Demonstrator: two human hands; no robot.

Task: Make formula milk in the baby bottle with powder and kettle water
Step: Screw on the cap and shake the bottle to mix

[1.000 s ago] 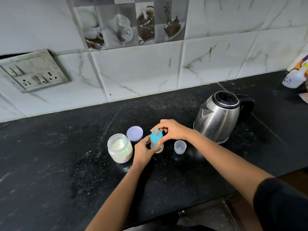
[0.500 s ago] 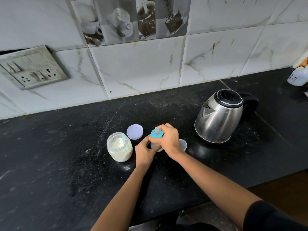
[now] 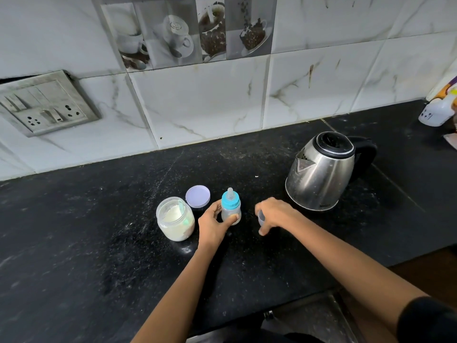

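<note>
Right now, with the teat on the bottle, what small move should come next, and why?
Probably lift the clear cap and set it over the teat: the left hand steadies the baby bottle, and the right hand grips the cap.

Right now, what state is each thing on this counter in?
bottle: upright, blue top on, held by the left hand.
jar: open, powder inside.
lid: off, lying behind the jar.
kettle: upright, its own lid shut, untouched.
cap: beside the bottle, mostly hidden under the right hand; grip unclear.
</note>
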